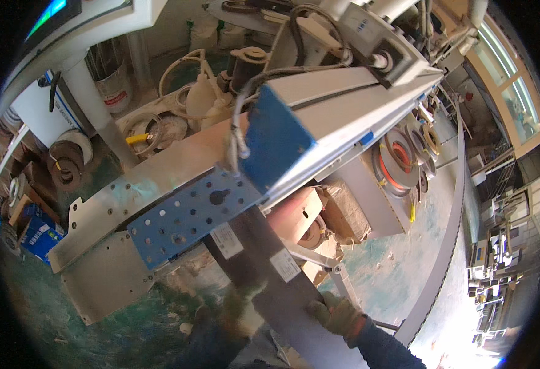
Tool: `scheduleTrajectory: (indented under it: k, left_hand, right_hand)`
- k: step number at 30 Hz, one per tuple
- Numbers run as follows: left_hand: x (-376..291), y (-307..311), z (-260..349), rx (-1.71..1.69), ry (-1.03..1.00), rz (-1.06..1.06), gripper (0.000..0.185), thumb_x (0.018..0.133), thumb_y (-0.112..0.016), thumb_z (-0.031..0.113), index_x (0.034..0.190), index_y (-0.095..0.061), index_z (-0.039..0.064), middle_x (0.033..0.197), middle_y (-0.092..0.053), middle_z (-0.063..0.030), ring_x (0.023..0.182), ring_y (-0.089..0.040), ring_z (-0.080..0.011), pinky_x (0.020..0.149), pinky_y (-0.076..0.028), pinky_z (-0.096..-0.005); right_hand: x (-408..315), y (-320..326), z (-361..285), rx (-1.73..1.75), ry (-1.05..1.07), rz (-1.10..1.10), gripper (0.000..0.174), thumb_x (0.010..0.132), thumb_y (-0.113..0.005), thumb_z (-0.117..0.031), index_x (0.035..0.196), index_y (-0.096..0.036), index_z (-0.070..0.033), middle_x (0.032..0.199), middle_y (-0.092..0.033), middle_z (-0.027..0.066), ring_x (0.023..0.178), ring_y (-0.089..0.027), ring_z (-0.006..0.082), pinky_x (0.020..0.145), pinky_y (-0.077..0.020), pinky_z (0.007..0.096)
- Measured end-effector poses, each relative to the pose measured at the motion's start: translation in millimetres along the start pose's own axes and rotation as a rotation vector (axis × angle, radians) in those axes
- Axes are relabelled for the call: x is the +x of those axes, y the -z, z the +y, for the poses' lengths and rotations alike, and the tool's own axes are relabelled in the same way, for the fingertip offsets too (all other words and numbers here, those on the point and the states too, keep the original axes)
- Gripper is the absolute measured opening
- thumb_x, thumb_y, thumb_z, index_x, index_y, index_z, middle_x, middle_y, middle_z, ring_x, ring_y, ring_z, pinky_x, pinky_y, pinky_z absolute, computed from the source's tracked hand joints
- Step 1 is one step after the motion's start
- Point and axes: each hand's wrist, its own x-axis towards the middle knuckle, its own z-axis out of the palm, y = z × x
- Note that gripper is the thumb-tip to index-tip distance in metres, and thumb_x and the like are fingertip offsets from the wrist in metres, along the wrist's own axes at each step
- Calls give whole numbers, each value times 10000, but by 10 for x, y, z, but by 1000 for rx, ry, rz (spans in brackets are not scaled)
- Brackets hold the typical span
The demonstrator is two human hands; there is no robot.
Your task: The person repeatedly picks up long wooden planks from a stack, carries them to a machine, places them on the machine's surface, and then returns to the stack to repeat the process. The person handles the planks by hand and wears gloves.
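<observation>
A long dark flat panel (270,276) bearing two white labels lies slantwise before me, its far end against the blue perforated plate (191,217) of an edge-banding machine (343,106). Whether it is one board or two overlapping ones, I cannot tell. My gloved right hand (337,317) grips its right edge, thumb on top. At the left edge is my gloved left hand (241,306), blurred by motion; its hold on the panel is unclear. The near end of the panel runs out at the bottom of the view.
Rolls of edge banding (394,159) stand right of the machine, by a cardboard box (343,210). A metal bracket arm (339,272) sits right of the panel. At left, a grey sheet-metal cover (106,276) juts out over the green floor (159,323). A long pale strip (440,267) curves along the right.
</observation>
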Motion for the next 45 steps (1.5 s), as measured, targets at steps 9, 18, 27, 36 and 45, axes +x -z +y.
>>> scheduleTrajectory:
  k: [9, 18, 27, 36, 45]
  left_hand:
    - [127, -288, 136, -240, 72, -10, 388, 891, -741, 199, 1246, -669, 60, 1224, -693, -123, 1107, -678, -315, 981, -581, -496]
    - [132, -192, 100, -157, 127, 27, 400, 933, -716, 237, 1254, -643, 11, 1202, -702, -133, 1069, -687, -294, 958, -590, -459]
    - [269, 120, -422, 262, -35, -54, 449, 903, -785, 186, 1294, -639, 23, 1201, -720, -96, 1079, -691, -231, 937, -552, -391]
    - [216, 209, -796, 23, -40, 21, 398, 915, -785, 53, 1300, -685, 57, 1235, -703, -20, 1106, -645, -165, 929, -546, -325]
    - [274, 9, -504, -130, -12, 0, 314, 902, -776, 11, 1210, -724, 43, 1206, -708, -28, 1073, -655, -165, 953, -546, -347]
  right_hand:
    - [146, 69, 79, -17, 80, 63, 516, 1030, -542, -536, 1152, -647, -45, 1009, -720, 273, 999, -700, 458, 832, -543, 524]
    - [93, 53, 136, -41, 33, 72, 399, 1043, -572, -425, 1168, -634, -52, 984, -712, 276, 954, -700, 467, 778, -543, 526]
    - [-52, -18, 396, -36, -139, 56, 492, 1025, -568, -482, 1197, -667, -32, 1020, -734, 187, 979, -723, 340, 790, -565, 460]
    - [-10, -33, 363, -119, 19, 123, 430, 1050, -515, -471, 1060, -649, -63, 737, -668, 156, 658, -669, 378, 589, -516, 464]
    - [-44, -25, 481, -101, -35, 120, 411, 1042, -546, -462, 1017, -644, -63, 736, -663, 147, 646, -651, 352, 594, -508, 460]
